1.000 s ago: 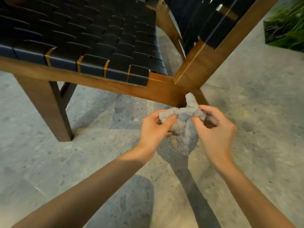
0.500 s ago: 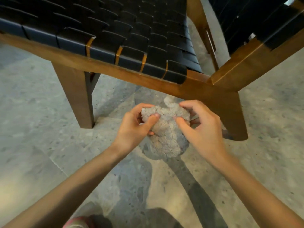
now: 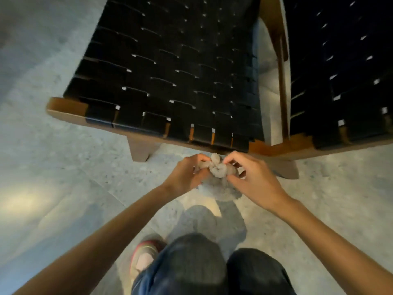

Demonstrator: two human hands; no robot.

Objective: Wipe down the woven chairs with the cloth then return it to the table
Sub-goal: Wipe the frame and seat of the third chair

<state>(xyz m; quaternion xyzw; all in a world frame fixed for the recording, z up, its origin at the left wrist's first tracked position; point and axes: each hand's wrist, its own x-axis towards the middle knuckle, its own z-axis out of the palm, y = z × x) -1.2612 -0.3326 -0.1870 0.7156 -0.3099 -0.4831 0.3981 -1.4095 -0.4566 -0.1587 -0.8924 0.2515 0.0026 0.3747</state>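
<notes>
Near chair point(image 3: 174, 77): black straps in a checkerboard weave; wooden frame point(image 3: 63, 107) warm brown. Second chair point(image 3: 340, 81), at right: same black weave, same brown wood. Cloth point(image 3: 220, 170): pale grey-beige, plain. Floor point(image 3: 53, 167): light grey, finely speckled. Trousers point(image 3: 191, 262): dark blue. Shoe point(image 3: 144, 258): pink, with red and yellowish edging.

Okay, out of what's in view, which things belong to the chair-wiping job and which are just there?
Part of the job:
cloth, bunched and held by the left hand and right hand
woven chair
second woven chair beside it

Just there:
floor
shoe
trousers
</notes>
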